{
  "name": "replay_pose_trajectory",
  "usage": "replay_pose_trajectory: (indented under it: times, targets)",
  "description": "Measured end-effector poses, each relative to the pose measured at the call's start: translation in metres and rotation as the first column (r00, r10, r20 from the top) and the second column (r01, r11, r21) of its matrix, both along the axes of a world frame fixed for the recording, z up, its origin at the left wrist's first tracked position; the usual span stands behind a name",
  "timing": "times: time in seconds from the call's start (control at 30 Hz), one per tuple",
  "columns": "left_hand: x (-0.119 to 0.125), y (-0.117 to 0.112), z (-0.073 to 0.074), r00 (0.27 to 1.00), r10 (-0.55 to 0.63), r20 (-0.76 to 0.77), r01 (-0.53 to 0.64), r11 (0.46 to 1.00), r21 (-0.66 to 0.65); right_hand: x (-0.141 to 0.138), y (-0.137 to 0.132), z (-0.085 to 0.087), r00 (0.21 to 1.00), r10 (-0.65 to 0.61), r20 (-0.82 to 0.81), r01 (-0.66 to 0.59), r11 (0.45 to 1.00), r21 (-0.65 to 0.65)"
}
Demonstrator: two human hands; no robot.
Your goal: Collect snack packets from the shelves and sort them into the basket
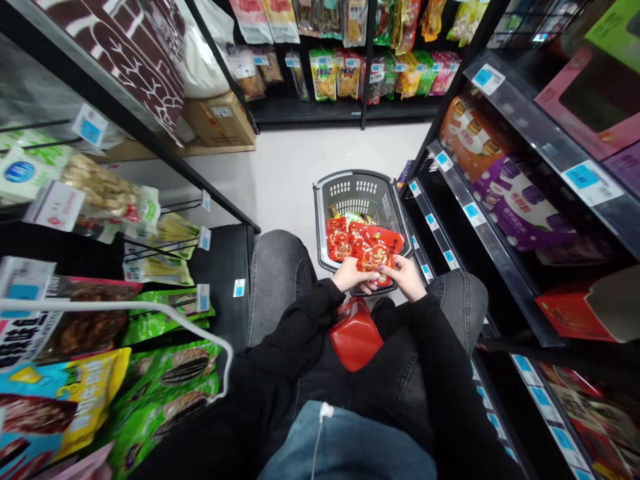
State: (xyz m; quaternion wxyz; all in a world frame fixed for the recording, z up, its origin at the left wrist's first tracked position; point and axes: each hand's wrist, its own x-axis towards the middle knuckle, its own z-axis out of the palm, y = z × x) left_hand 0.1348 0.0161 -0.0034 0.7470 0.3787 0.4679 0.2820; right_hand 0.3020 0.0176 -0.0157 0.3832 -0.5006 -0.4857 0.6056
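Both hands pinch a red snack packet [376, 256] at the near side of a grey shopping basket [367, 179]. My left hand [353, 275] has the packet's left lower edge, its thumb lying across the front. On the right edge, my right hand [407, 276] closes with thumb and fingertips. More red packets [340, 239] lie in the basket behind it, with a yellow-green packet [360, 217] partly covered by them. The basket stands on the floor in front of my knees. A glossy red object [355, 337], kind unclear, sits between my thighs.
Shelves with bagged snacks [170, 380] rise close on my left, with a white curved rod [150, 306] in front. Price-tagged shelves with boxes [530, 203] stand close on my right. Beyond the floor [285, 167] is a rack of hanging packets [323, 73].
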Motion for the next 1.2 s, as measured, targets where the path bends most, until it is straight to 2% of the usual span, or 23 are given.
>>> replay_pose_trajectory:
  times: [0.1, 0.23, 0.33, 0.43, 0.7, 0.93, 1.03, 1.1, 1.13, 1.17, 1.2]
  targets:
    - [-0.002, -0.002, -0.003, 0.993, -0.116, -0.007, 0.116, 0.993, 0.031, 0.005, 0.003, 0.000, 0.990, 0.140, 0.027, -0.139, 0.989, -0.055]
    - [-0.004, -0.001, -0.008, 0.994, -0.103, -0.023, 0.106, 0.981, 0.164, 0.011, 0.005, 0.001, 0.971, 0.235, -0.032, -0.237, 0.967, -0.089]
    - [-0.004, 0.001, -0.009, 0.997, -0.042, -0.060, 0.058, 0.957, 0.283, 0.011, 0.003, 0.002, 0.964, 0.255, -0.078, -0.261, 0.963, -0.074]
    - [-0.005, 0.001, -0.010, 0.995, 0.005, -0.096, 0.028, 0.940, 0.341, 0.011, 0.001, 0.006, 0.960, 0.267, -0.081, -0.273, 0.960, -0.059]
    - [-0.001, -0.003, -0.009, 0.997, 0.038, -0.064, -0.013, 0.939, 0.343, 0.010, 0.001, 0.008, 0.958, 0.287, -0.012, -0.287, 0.956, -0.063]
    - [-0.001, -0.005, -0.007, 0.998, 0.057, -0.016, -0.049, 0.942, 0.331, 0.003, -0.004, 0.004, 0.973, 0.226, -0.057, -0.228, 0.973, -0.034]
    - [-0.001, 0.000, -0.009, 0.991, 0.059, -0.122, -0.009, 0.930, 0.368, 0.002, -0.002, -0.005, 0.982, 0.184, -0.036, -0.185, 0.982, -0.041]
    - [-0.001, 0.004, -0.012, 0.958, 0.008, -0.286, 0.075, 0.957, 0.280, 0.008, 0.004, -0.016, 0.989, 0.141, 0.036, -0.139, 0.989, -0.039]
    - [-0.002, 0.005, -0.015, 0.917, -0.052, -0.396, 0.145, 0.967, 0.208, 0.012, 0.009, -0.022, 0.987, 0.108, 0.117, -0.105, 0.994, -0.035]
    - [-0.003, 0.005, -0.018, 0.842, -0.130, -0.523, 0.235, 0.962, 0.140, 0.018, 0.014, -0.029, 0.970, 0.072, 0.233, -0.065, 0.997, -0.037]
    - [-0.005, 0.005, -0.023, 0.725, -0.210, -0.656, 0.344, 0.935, 0.081, 0.023, 0.019, -0.035, 0.926, 0.045, 0.375, -0.029, 0.998, -0.051]
